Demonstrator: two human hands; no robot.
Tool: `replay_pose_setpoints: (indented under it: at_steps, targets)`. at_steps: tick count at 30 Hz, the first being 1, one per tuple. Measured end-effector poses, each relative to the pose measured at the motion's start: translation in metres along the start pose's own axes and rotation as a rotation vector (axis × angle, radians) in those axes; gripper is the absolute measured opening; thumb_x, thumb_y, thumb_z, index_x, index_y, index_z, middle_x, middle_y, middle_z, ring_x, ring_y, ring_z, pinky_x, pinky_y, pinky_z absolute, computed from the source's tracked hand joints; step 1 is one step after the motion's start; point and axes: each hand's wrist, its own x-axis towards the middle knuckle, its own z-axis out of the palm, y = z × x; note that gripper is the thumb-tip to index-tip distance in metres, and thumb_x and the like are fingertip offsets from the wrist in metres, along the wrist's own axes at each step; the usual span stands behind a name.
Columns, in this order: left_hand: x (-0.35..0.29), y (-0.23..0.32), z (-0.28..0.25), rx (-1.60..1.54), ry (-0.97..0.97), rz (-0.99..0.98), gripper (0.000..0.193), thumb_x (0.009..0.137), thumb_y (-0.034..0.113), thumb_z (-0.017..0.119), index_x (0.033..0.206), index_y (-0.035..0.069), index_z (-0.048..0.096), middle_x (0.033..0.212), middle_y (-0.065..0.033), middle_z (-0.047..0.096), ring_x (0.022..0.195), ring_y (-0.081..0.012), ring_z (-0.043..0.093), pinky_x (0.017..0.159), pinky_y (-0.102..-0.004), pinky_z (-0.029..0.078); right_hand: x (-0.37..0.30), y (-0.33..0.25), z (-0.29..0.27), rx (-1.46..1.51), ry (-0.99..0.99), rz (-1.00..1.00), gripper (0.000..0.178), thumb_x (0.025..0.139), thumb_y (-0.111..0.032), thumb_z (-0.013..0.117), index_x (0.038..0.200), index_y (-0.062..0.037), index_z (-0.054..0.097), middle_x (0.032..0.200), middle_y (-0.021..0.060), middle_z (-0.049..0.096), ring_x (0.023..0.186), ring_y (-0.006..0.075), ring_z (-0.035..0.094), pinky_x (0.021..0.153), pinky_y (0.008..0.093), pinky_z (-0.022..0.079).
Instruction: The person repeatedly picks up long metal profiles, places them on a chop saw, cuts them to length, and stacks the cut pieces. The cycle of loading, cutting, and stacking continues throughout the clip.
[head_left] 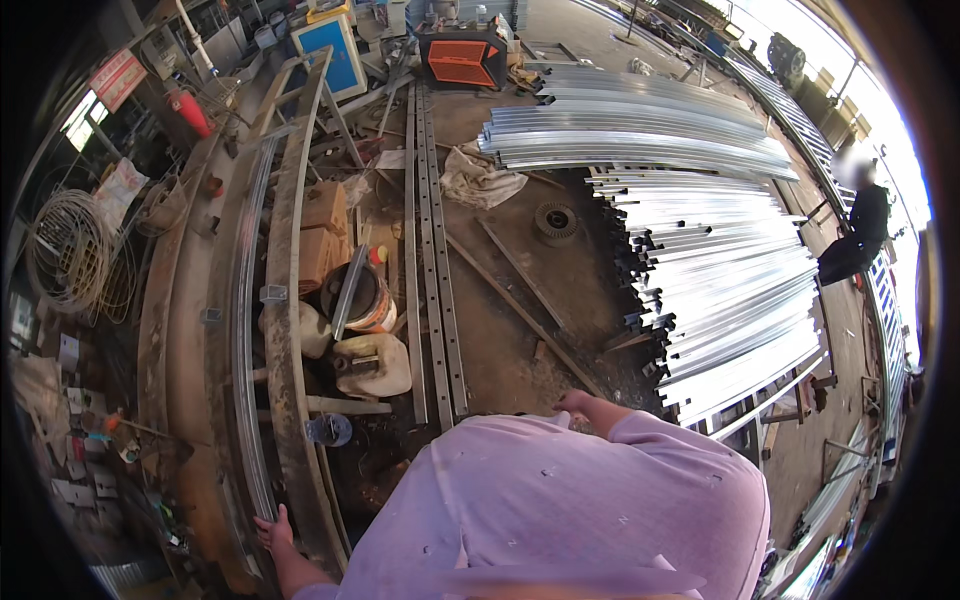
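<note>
At the lower left my left hand [276,530] is at the near end of long silvery metal bars [243,330] that lie along a raised rail. Its thumb points forward on one side and its fingers reach across the bars, closed on them. My right hand [573,402] hangs in front of my body above the floor, loosely open, with nothing seen in it. My lilac shirt hides part of its forearm. Nearest to it lies a thin brown metal strip [520,318] on the floor.
A rusty beam [287,360] runs beside the bars. Past it stand a bucket [378,315], a dirty jerrycan [372,366] and a perforated steel rail [432,230]. Stacked shiny tubes [730,270] fill the right. A round gear-like part [556,221] lies between. Another person [862,225] sits far right.
</note>
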Motion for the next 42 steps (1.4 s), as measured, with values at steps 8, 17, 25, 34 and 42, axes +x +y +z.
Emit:
replay_pose_setpoints:
  at_steps: [8, 17, 25, 34, 42]
  targets:
    - [-0.004, -0.001, -0.005, 0.025, -0.077, -0.045, 0.124, 0.081, 0.094, 0.057, 0.171, 0.033, -0.003, 0.180, -0.0088, -0.001, 0.165, -0.0326, 0.000, 0.134, -0.0534, 0.003, -0.020, -0.019, -0.008, 0.041, -0.048, 0.046, 0.045, 0.091, -0.054, 0.074, 0.107, -0.0135, 0.084, 0.081, 0.0084, 0.076, 0.066, 0.0236, 0.071, 0.059, 0.0428, 0.058]
    - [-0.001, -0.003, 0.000, 0.030, -0.027, -0.031, 0.125, 0.080, 0.093, 0.058, 0.172, 0.030, 0.000, 0.179, -0.0120, 0.003, 0.165, -0.0331, 0.004, 0.133, -0.0539, 0.006, -0.027, -0.023, -0.008, -0.028, -0.068, 0.044, 0.048, 0.092, -0.056, 0.072, 0.109, -0.0128, 0.083, 0.084, 0.0086, 0.077, 0.069, 0.0242, 0.072, 0.061, 0.0423, 0.059]
    - [0.006, 0.016, 0.008, 0.015, 0.041, 0.062, 0.127, 0.078, 0.092, 0.061, 0.172, 0.026, 0.006, 0.178, -0.0152, 0.012, 0.164, -0.0363, 0.013, 0.132, -0.0550, 0.012, 0.014, 0.029, 0.008, 0.178, 0.039, -0.052, 0.055, 0.086, -0.053, 0.083, 0.111, -0.0037, 0.081, 0.090, 0.0127, 0.080, 0.069, 0.0236, 0.072, 0.065, 0.0407, 0.059]
    - [0.000, -0.003, 0.007, -0.004, 0.031, 0.027, 0.128, 0.079, 0.091, 0.061, 0.172, 0.025, 0.004, 0.178, -0.0169, 0.011, 0.164, -0.0374, 0.011, 0.132, -0.0553, 0.010, 0.007, 0.010, -0.004, 0.172, -0.063, 0.011, 0.040, 0.091, -0.037, 0.081, 0.109, -0.0023, 0.077, 0.089, 0.0110, 0.076, 0.064, 0.0204, 0.069, 0.052, 0.0410, 0.054]
    - [-0.001, -0.010, 0.010, -0.026, 0.034, 0.022, 0.128, 0.080, 0.090, 0.062, 0.172, 0.025, 0.003, 0.177, -0.0182, 0.010, 0.164, -0.0380, 0.010, 0.132, -0.0556, 0.008, -0.011, -0.013, -0.018, 0.141, -0.109, 0.033, 0.048, 0.092, -0.036, 0.079, 0.121, 0.0017, 0.077, 0.107, 0.0146, 0.080, 0.087, 0.0230, 0.075, 0.076, 0.0411, 0.061]
